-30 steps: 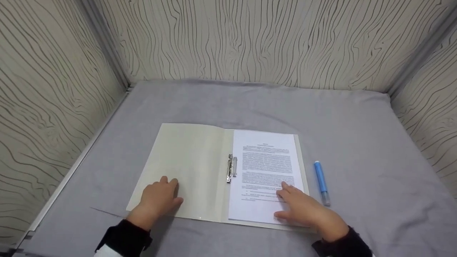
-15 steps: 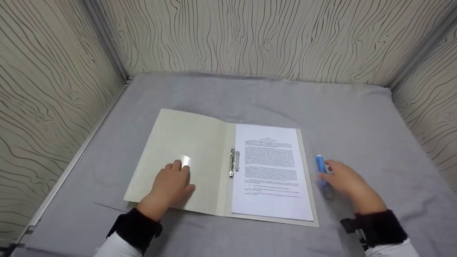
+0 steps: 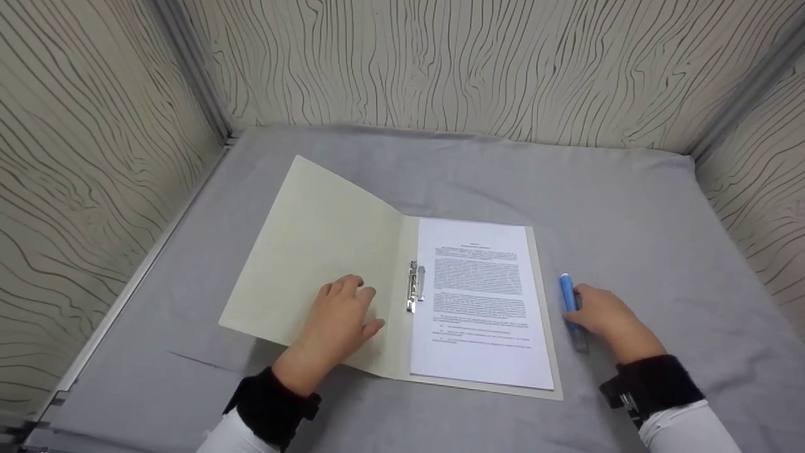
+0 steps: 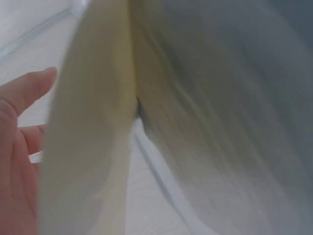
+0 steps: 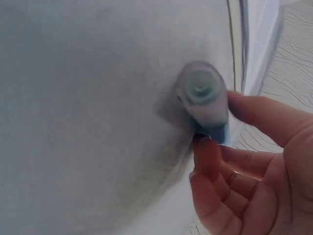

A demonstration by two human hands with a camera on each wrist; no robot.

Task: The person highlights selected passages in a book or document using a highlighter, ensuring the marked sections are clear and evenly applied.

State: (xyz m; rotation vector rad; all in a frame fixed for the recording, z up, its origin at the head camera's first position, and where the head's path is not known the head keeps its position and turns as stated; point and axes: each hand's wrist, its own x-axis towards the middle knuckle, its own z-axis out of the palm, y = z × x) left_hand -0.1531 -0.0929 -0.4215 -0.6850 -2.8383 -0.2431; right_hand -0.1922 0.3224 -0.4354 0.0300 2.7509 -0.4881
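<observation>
The right hand (image 3: 600, 314) pinches the blue pen (image 3: 570, 303) lying on the grey bench (image 3: 629, 220) just beside the open folder (image 3: 314, 251). The left hand (image 3: 343, 318) rests flat, fingers spread, on the tilted cover. A firm mid-barrel pinch seems best.

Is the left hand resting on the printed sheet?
No, the left hand lies on the folder's cream cover, left of the metal clip.

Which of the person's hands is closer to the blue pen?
Right. The right hand pinches the blue pen; the left hand rests on the folder's open cover, across the page.
</observation>
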